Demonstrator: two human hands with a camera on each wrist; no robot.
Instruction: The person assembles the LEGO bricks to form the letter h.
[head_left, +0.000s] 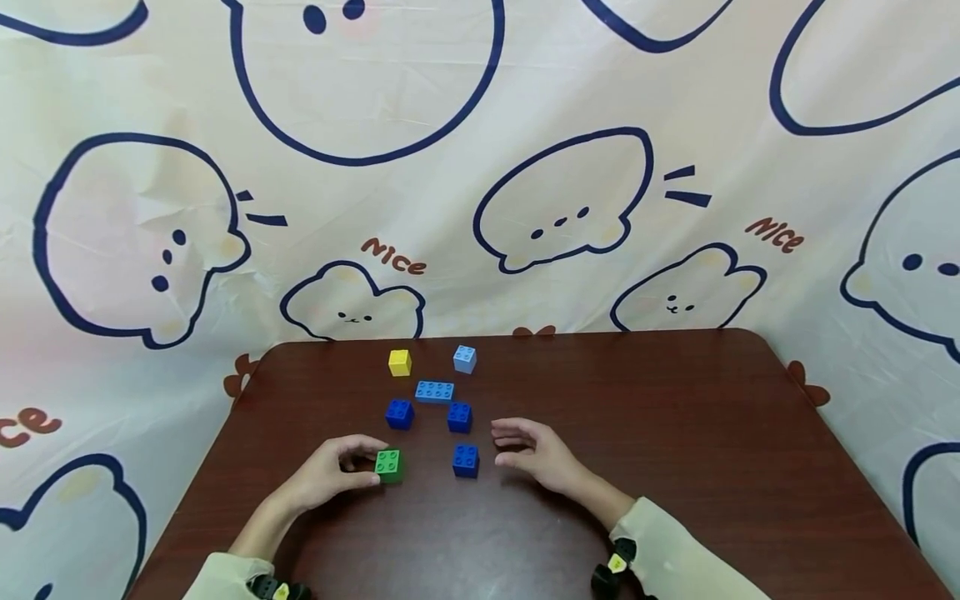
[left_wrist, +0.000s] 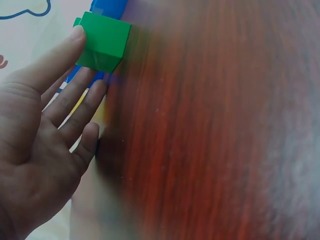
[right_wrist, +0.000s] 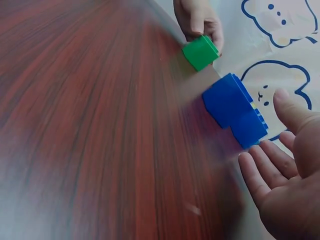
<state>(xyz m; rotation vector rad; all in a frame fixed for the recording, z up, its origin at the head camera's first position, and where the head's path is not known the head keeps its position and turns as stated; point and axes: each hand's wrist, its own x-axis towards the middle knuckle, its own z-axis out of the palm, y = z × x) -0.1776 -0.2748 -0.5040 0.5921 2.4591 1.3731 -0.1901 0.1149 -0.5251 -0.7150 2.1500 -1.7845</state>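
On the near left of the table, a green toy building block (head_left: 388, 467) with studs on top sits at the fingertips of my left hand (head_left: 330, 475). That hand pinches it, the thumb on the near side and the fingers behind; the left wrist view shows the thumb against the block (left_wrist: 105, 42). My right hand (head_left: 543, 458) is held apart from the blocks, fingers loosely extended and nothing in its grasp. Nearest to it stands a dark blue block (head_left: 466, 461). The right wrist view shows this hand (right_wrist: 285, 180) with its palm turned toward the blue blocks.
Farther back are two more dark blue blocks, left (head_left: 400, 414) and right (head_left: 460, 417), a longer light blue block (head_left: 434, 392), a yellow block (head_left: 400, 362) and a small light blue block (head_left: 465, 359). The brown table (head_left: 637, 400) ends at a patterned cloth (head_left: 450, 208).
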